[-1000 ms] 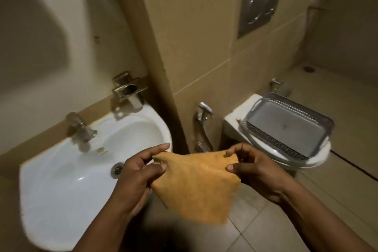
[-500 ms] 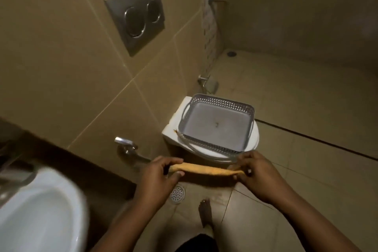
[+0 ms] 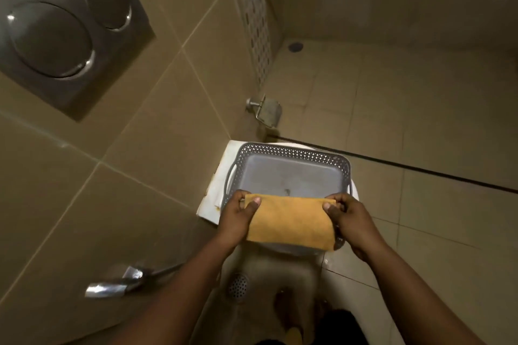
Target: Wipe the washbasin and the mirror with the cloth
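From the head camera we looked down at our two hands holding the orange cloth (image 3: 290, 221) stretched between them. Our left hand (image 3: 236, 218) pinched its left end, thumb on top, and our right hand (image 3: 346, 218) pinched the right end in the same way — both closed on the fabric, neither free. The cloth looked folded into a flat band, its long axis running left to right from one hand to the other, so neither hand was nearer to it than the other.

It hung over the near rim of the grey perforated basket (image 3: 291, 152), which sat on the closed white toilet lid (image 3: 215, 199); we could not tell whether the cloth touched the rim or only hovered above it. The basket looked otherwise empty.

Neither the washbasin nor the mirror was in view — we saw only tiled wall, the steel flush plate (image 3: 64, 36), a paper holder (image 3: 266, 110) and the floor drain (image 3: 238, 286). Our judgement was that the cloth was about to be laid in the basket, straight down and slightly forward of the hands, which would suggest the wiping was finished or paused.
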`<state>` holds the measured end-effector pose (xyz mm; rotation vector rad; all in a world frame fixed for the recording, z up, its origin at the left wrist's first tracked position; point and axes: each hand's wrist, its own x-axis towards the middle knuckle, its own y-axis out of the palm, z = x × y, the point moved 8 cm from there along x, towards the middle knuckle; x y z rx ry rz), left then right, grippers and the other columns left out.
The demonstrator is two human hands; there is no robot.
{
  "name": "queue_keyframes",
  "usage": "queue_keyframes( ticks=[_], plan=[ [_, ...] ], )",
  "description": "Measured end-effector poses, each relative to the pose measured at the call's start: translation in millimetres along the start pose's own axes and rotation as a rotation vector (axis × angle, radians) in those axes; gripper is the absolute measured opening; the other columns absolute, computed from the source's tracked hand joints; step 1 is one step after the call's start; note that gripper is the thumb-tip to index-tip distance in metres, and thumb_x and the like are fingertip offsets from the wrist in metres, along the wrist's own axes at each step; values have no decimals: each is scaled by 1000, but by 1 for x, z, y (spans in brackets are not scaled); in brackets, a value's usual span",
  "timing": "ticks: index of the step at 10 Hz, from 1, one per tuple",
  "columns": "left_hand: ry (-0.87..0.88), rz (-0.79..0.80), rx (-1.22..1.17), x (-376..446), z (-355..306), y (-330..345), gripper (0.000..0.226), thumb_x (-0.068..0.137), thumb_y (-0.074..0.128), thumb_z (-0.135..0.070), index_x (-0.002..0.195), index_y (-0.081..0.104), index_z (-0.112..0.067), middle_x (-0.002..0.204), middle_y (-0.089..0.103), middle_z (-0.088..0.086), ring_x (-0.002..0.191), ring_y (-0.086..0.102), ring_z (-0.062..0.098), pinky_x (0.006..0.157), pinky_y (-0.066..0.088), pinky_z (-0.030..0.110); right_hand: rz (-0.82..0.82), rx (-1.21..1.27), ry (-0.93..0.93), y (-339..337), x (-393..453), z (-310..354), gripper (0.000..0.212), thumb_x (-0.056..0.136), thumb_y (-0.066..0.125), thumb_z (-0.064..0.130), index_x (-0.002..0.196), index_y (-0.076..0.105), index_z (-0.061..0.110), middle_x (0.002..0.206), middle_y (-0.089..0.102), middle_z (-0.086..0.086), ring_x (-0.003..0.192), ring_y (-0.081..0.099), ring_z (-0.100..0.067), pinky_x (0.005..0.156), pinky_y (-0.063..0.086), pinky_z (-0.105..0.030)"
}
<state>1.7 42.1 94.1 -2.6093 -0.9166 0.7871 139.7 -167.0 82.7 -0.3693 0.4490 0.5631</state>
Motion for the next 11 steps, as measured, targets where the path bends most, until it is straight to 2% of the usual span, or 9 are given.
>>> queue_keyframes(
  ticks=[1, 2, 3, 4, 5, 6, 7, 9, 11],
  plan=[
    [-95, -24, 21, 51, 29, 16, 17, 90, 59, -29, 96, 58, -13, 95, 63, 8, 92, 60, 26, 78, 44, 33, -58, -43, 36, 11, 46, -16, 4, 91, 56, 20, 91, 60, 19, 88, 62, -4, 82, 56, -24, 75, 46, -37],
    [-169, -46, 66, 101, 58, 36, 31, 91, 58, -28, 111, 55, -4, 97, 56, 12, 97, 55, 26, 78, 40, 32, -125, -99, 82, 23, 102, -40, 9, 93, 53, 22, 95, 60, 17, 92, 61, -10, 78, 55, -25, 62, 42, -28],
    [-200, -56, 107, 129, 79, 48, 33, 89, 61, -28, 108, 55, -1, 93, 56, 27, 91, 57, 39, 73, 42, 36, -143, -139, 131, 33, 128, -61, 15, 95, 49, 18, 103, 59, 9, 102, 61, -15, 86, 53, -26, 65, 41, -28],
    [-196, -76, 207, 156, 97, 58, 26, 87, 62, -22, 94, 55, 2, 79, 52, 19, 83, 54, 37, 67, 37, 35, -160, -240, 104, 43, 153, -74, 18, 95, 46, 11, 107, 56, 2, 106, 60, -17, 90, 50, -22, 63, 27, -23],
    [-145, -35, 313, 173, 103, 71, 34, 90, 59, -23, 112, 54, 3, 109, 60, 24, 103, 56, 35, 84, 40, 36, -198, -324, 84, 46, 167, -84, 19, 95, 43, 9, 107, 54, -2, 105, 60, -20, 95, 53, -27, 58, 24, -20],
    [-132, -42, 320, 179, 104, 73, 35, 89, 61, -24, 115, 54, -1, 113, 61, 20, 106, 55, 32, 84, 39, 32, -227, -366, 100, 46, 174, -89, 20, 96, 43, 11, 107, 54, -1, 106, 60, -19, 99, 54, -30, 61, 25, -19],
    [-120, -70, 300, 178, 104, 74, 35, 88, 62, -24, 115, 52, -3, 112, 62, 16, 105, 56, 30, 77, 37, 27, -274, -459, 88, 47, 173, -91, 26, 98, 43, 18, 113, 55, 0, 116, 54, -22, 102, 54, -33, 71, 29, -22],
    [-67, -119, 442, 166, 93, 72, 50, 87, 63, -21, 131, 43, -9, 131, 43, 15, 114, 50, 30, 94, 39, 33, -304, -580, 50, 49, 166, -82, 33, 93, 53, 20, 123, 50, 5, 127, 45, -19, 112, 49, -37, 92, 40, -39],
    [123, -34, 697, 135, 60, 67, 47, 87, 56, -22, 132, 47, -10, 135, 43, 15, 121, 44, 30, 100, 39, 39, -300, -581, -77, 34, 141, -60, 21, 92, 47, 16, 96, 61, 1, 104, 59, -22, 96, 55, -38, 83, 43, -40]
  ],
)
